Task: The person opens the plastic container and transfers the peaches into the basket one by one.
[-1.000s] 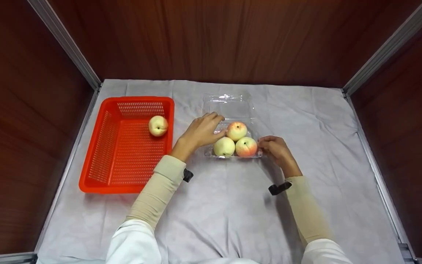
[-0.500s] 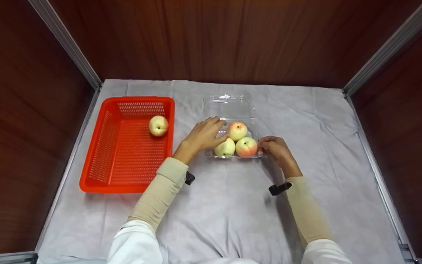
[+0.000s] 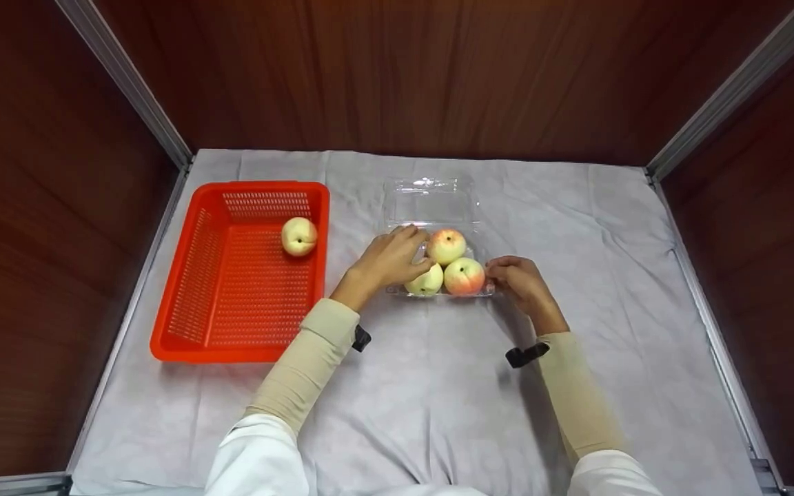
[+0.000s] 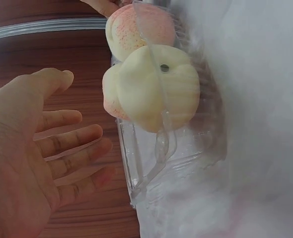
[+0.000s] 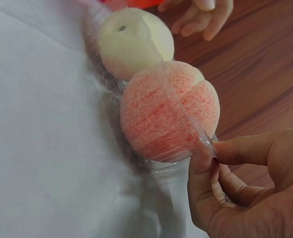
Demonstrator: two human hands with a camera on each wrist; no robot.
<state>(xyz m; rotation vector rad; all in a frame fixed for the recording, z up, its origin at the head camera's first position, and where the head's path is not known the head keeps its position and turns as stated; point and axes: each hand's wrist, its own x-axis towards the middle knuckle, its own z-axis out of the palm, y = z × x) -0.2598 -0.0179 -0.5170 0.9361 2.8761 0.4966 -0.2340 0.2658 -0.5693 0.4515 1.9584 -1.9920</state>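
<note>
Three peaches sit in the base of a clear plastic clamshell box (image 3: 431, 203), whose lid lies folded back behind it. My left hand (image 3: 390, 258) hovers over the box's left side and partly covers the pale peach (image 3: 424, 281) in the head view. Its fingers are loosely extended, with nothing between them, in the left wrist view. At the front right corner, my right hand (image 3: 520, 281) pinches the box's rim between thumb and fingertip, beside the pink-blushed peach (image 5: 166, 114). The third peach (image 3: 446, 246) rests behind these two.
A red plastic basket (image 3: 187, 355) stands to the left, holding one peach (image 3: 298, 236) near its right wall. Grey-white cloth (image 3: 424, 386) covers the table. Dark wood-grain panels (image 3: 424, 76) enclose the back and both sides.
My left hand has shifted slightly right and toward the front, covering more of the pale peach. The right hand stays at the box's corner.
</note>
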